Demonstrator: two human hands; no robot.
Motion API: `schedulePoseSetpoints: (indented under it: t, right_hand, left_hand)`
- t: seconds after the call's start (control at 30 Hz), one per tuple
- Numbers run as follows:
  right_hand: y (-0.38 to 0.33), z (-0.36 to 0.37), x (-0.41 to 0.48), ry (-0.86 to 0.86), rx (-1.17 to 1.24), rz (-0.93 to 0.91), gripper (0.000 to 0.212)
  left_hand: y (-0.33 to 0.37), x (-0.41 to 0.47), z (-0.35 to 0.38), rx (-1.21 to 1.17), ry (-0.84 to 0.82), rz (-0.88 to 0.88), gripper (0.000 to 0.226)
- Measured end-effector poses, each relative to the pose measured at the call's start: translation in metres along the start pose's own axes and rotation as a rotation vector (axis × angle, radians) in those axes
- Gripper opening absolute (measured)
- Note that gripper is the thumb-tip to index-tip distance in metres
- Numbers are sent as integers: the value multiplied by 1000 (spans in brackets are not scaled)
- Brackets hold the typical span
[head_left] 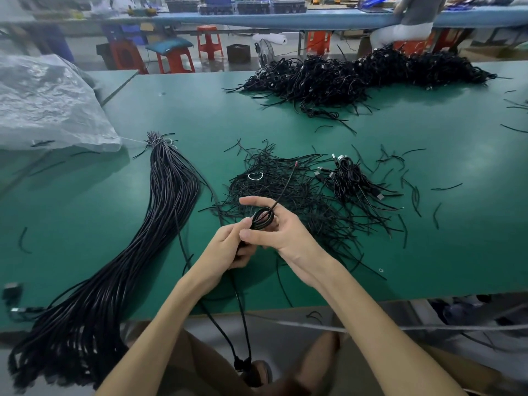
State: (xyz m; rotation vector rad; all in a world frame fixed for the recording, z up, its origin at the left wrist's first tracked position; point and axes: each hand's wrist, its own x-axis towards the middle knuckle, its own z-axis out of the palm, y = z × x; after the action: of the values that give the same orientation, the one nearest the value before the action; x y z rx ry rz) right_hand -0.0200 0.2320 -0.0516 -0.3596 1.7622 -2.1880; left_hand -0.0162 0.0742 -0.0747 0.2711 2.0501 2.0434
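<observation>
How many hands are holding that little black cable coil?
2. The left hand grips the black cable just below its coil. The right hand, beside it, carries the coil on its fingers. No hand seems hidden.

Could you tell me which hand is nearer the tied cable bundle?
Left. The left hand sits just right of the bundle; the right hand lies farther right, beyond it.

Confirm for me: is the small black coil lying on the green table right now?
No, the small coil is held off the table, pinched between the left hand and the fingers of the right hand.
</observation>
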Motion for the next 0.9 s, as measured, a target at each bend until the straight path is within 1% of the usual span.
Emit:
schedulePoseSetpoints:
  t: [0.07, 0.13, 0.2, 0.3, 0.47, 0.6, 0.7, 0.8, 0.9]
  right_hand:
    - [-3, -3, 0, -18, -99, 19, 49]
    - [-4, -5, -1, -3, -268, 19, 41]
    - [-2, -5, -4, 76, -416, -30, 31]
    - [1, -7, -6, 196, -515, -103, 19]
    - [4, -5, -8, 276, -690, -118, 25]
    - [4, -1, -8, 247, -701, -128, 9]
    - [4, -2, -9, 256, -739, -138, 18]
    - [9, -1, -10, 281, -810, -161, 20]
    - [14, 3, -11, 341, -814, -194, 20]
  left_hand:
    - [1, -1, -1, -24, 7, -18, 49]
    - [0, -1, -2, -44, 18, -29, 44]
    - [0, -1, -2, -63, 25, -44, 42]
    - [0, -1, -1, -52, 18, -50, 46]
    - [0, -1, -2, -46, 26, -56, 47]
    - [0, -2, -2, -55, 26, -47, 45]
    - [0, -2, -2, -53, 8, -51, 42]
    - [-1, -2, -2, -34, -4, -48, 43]
    - [-1, -3, -2, -13, 9, -23, 45]
